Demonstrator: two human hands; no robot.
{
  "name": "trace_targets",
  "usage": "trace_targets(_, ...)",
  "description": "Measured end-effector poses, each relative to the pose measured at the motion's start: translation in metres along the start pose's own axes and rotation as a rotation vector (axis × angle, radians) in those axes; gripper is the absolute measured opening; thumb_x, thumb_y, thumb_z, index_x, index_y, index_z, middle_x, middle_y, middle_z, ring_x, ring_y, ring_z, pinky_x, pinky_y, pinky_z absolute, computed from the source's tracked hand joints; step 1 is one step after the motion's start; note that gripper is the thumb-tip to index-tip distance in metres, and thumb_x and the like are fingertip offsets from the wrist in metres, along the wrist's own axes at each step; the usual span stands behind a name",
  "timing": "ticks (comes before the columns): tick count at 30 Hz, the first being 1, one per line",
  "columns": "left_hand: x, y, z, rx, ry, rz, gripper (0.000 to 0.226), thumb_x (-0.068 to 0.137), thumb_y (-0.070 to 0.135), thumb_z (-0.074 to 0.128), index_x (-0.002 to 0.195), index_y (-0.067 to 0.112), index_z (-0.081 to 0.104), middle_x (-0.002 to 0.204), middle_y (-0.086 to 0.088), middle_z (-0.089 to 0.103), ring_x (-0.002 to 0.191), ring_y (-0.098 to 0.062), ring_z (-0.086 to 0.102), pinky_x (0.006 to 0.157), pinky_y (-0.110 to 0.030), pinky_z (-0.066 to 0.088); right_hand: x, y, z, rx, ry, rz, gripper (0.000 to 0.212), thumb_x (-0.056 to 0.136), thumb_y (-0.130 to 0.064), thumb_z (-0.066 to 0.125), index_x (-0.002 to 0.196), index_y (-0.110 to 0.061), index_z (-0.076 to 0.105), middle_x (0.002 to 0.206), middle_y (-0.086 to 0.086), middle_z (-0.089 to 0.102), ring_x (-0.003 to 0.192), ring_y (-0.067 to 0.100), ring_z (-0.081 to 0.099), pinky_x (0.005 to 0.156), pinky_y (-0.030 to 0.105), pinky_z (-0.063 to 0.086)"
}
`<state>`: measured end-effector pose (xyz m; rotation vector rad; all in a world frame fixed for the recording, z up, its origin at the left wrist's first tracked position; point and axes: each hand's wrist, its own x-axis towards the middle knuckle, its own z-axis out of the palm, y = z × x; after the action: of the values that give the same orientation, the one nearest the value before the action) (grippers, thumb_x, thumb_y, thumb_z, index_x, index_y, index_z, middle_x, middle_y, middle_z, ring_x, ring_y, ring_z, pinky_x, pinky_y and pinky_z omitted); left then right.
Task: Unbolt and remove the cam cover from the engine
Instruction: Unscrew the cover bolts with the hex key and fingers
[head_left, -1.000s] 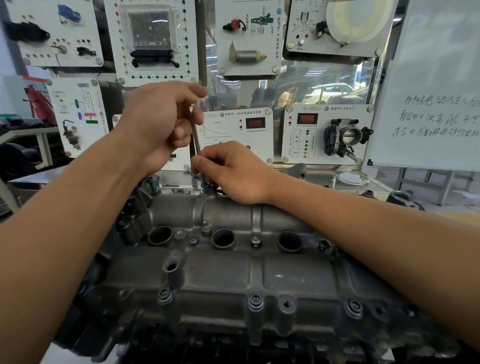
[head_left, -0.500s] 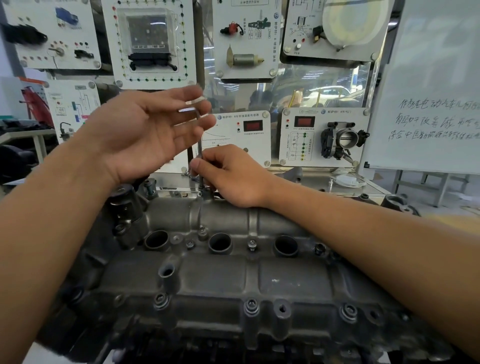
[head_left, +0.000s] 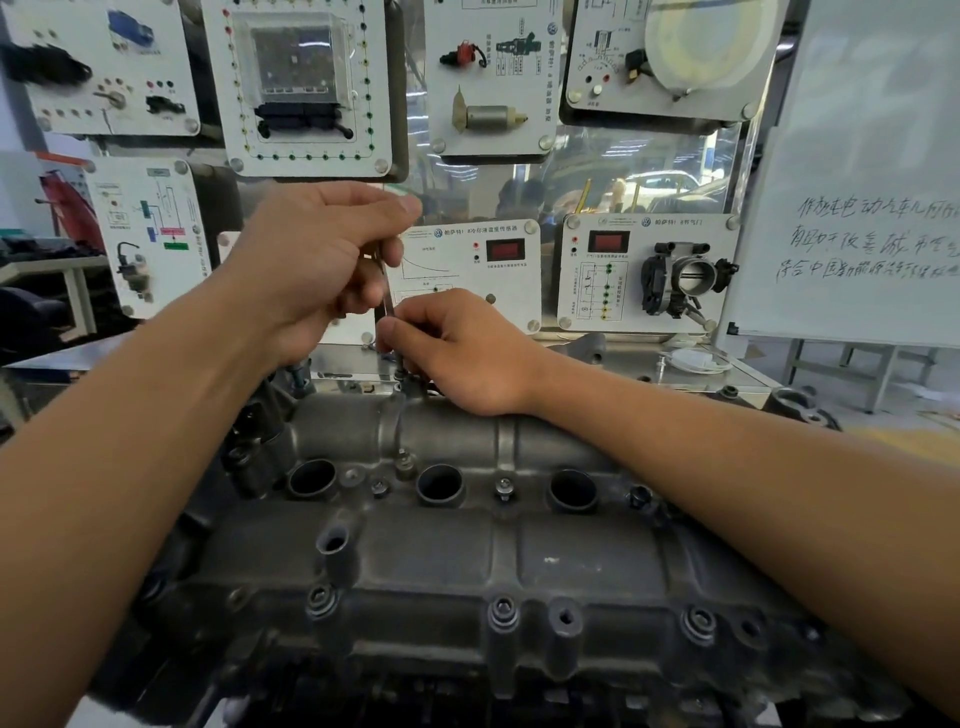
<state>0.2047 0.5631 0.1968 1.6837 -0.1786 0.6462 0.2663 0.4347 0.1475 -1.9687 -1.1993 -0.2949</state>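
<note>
The cam cover sits bolted on the engine and fills the lower view, with its near-edge bolts all seated. Above the cover's far edge, left hand is curled round the top of a thin key. On that edge, right hand pinches the key's lower shaft. The tip is on a far-edge bolt, partly hidden. Step looks like backing that bolt out. Next: hold the key square, spin the bolt free, lift it out.

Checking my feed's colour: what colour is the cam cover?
The cam cover is dull dark grey metal; head view shows it best.
</note>
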Motion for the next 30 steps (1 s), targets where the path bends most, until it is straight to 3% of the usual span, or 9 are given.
trace_targets(4, 0.002, 0.002, 0.003, -0.018, 0.073, -0.04, 0.01, 0.095, 0.022, 0.062, 0.089, 0.015, 0.066, 0.052, 0.003, 0.056, 0.031, -0.009, 0.031, 0.038, -0.019, 0.023, 0.0, 0.0, -0.001, -0.022, -0.024, -0.008, 0.031, 0.103, -0.02, 0.052, 0.079, -0.008, 0.067, 0.051, -0.011, 0.048, 0.046, -0.001, 0.044, 0.054, 0.013, 0.034)
trace_targets(7, 0.003, 0.002, 0.0, -0.113, 0.032, -0.122, 0.017, 0.096, 0.02, 0.052, 0.089, 0.014, 0.066, 0.055, 0.001, 0.056, 0.034, -0.009, 0.034, 0.038, -0.019, 0.025, 0.0, 0.001, -0.001, -0.023, -0.016, -0.001, 0.03, 0.102, -0.021, 0.053, 0.086, -0.002, 0.069, 0.054, -0.007, 0.049, 0.048, 0.001, 0.042, 0.055, 0.014, 0.034)
trace_targets(13, -0.001, 0.004, -0.008, -0.343, -0.152, -0.215, 0.032, 0.099, 0.021, 0.04, 0.091, 0.014, 0.069, 0.071, 0.0, 0.067, 0.052, -0.011, 0.059, 0.045, -0.017, 0.04, 0.001, 0.002, 0.0, 0.004, 0.002, 0.026, 0.037, 0.102, -0.02, 0.054, 0.065, -0.023, 0.055, 0.049, -0.011, 0.046, 0.045, 0.0, 0.042, 0.053, 0.015, 0.033)
trace_targets(20, -0.001, 0.004, -0.016, -0.481, -0.251, -0.245, 0.039, 0.096, 0.018, 0.034, 0.099, 0.014, 0.073, 0.095, -0.003, 0.072, 0.084, -0.021, 0.072, 0.056, -0.021, 0.048, 0.001, 0.002, 0.0, -0.004, 0.023, 0.028, 0.045, 0.102, -0.019, 0.053, 0.059, -0.03, 0.047, 0.049, -0.012, 0.045, 0.045, -0.001, 0.042, 0.053, 0.015, 0.032)
trace_targets(23, -0.001, 0.005, -0.019, -0.477, -0.299, -0.229, 0.034, 0.094, 0.013, 0.037, 0.104, 0.014, 0.07, 0.096, -0.003, 0.07, 0.094, -0.023, 0.072, 0.061, -0.021, 0.052, 0.001, 0.002, 0.0, 0.0, 0.012, 0.029, 0.039, 0.102, -0.02, 0.052, 0.063, -0.022, 0.053, 0.053, -0.01, 0.048, 0.047, -0.001, 0.042, 0.055, 0.018, 0.033)
trace_targets(27, -0.001, 0.005, -0.022, -0.445, -0.354, -0.16, 0.023, 0.087, 0.01, 0.058, 0.107, 0.017, 0.067, 0.092, 0.001, 0.069, 0.098, -0.02, 0.072, 0.065, -0.019, 0.056, 0.001, 0.003, 0.0, -0.013, 0.007, 0.029, 0.037, 0.103, -0.02, 0.051, 0.066, -0.021, 0.055, 0.055, -0.008, 0.05, 0.048, 0.001, 0.043, 0.057, 0.021, 0.035)
trace_targets(30, -0.002, 0.003, -0.015, -0.227, -0.237, -0.068, 0.021, 0.08, 0.023, 0.069, 0.101, 0.02, 0.069, 0.08, 0.007, 0.068, 0.078, -0.013, 0.074, 0.056, -0.017, 0.053, 0.0, 0.002, 0.0, -0.016, 0.008, 0.02, 0.041, 0.103, -0.019, 0.052, 0.063, -0.028, 0.051, 0.053, -0.01, 0.048, 0.047, 0.0, 0.043, 0.056, 0.019, 0.033)
